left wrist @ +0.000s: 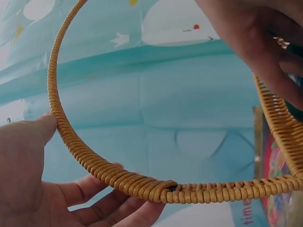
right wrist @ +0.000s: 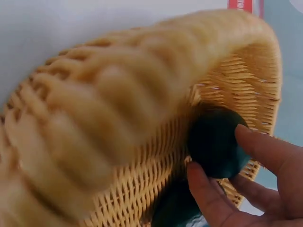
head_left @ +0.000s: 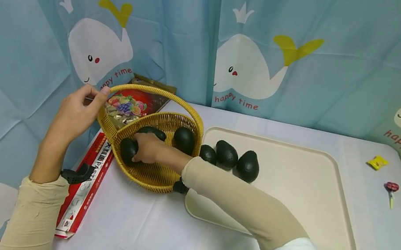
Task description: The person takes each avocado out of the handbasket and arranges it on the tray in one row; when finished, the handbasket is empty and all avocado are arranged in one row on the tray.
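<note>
At the left of the table stands a yellow wicker basket [head_left: 157, 185] with an arched handle [head_left: 158, 90]. My left hand [head_left: 75, 114] holds the handle's left side, its thumb [left wrist: 45, 126] against the outer side and its fingertips under the weave. Inside the basket, my right hand [head_left: 149, 148] grips a dark green avocado [right wrist: 215, 142] between thumb and fingers, near the left wall. Two more avocados lie in the basket: one at the back [head_left: 152, 132], partly behind the hand, and one at the right [head_left: 183, 140].
Right of the basket lies a beige tray [head_left: 293, 195] with three avocados [head_left: 248, 166] at its left end. A red pasta box [head_left: 81, 193] and a fruit-printed bag [head_left: 127, 105] sit beside and behind the basket. Wrapped candies [head_left: 377, 162] and a lollipop [head_left: 391, 187] lie far right.
</note>
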`<state>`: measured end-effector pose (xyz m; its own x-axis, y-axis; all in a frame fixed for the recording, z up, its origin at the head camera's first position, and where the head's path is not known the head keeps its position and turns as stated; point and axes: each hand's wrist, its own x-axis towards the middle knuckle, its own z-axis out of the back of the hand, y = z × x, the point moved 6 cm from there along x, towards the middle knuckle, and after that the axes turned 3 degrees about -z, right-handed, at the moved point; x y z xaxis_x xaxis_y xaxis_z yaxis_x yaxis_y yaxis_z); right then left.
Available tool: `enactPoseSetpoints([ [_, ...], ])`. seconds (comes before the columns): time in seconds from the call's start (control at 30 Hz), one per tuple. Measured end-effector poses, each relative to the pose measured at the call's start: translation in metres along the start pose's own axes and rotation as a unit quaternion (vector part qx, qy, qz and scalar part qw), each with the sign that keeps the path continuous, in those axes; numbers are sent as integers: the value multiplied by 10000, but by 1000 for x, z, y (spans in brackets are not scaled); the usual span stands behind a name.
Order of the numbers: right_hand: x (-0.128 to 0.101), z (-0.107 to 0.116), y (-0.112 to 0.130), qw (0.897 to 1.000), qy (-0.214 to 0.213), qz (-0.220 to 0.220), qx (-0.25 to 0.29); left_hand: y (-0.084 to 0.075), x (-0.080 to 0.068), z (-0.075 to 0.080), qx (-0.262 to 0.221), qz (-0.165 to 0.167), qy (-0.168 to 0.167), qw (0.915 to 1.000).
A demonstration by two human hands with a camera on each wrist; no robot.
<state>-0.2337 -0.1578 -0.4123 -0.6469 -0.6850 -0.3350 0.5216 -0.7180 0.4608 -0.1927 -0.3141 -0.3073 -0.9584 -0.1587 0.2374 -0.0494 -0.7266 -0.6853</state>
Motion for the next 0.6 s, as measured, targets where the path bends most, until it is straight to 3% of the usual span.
enactPoseSetpoints([
  [0.2,1,-8,4,9998,-17,-60,-188,0,0,1,31,1,-11,10000],
  [0.6,4,-8,-8,9984,100,41,547,0,0,0,15,11,31,10000],
])
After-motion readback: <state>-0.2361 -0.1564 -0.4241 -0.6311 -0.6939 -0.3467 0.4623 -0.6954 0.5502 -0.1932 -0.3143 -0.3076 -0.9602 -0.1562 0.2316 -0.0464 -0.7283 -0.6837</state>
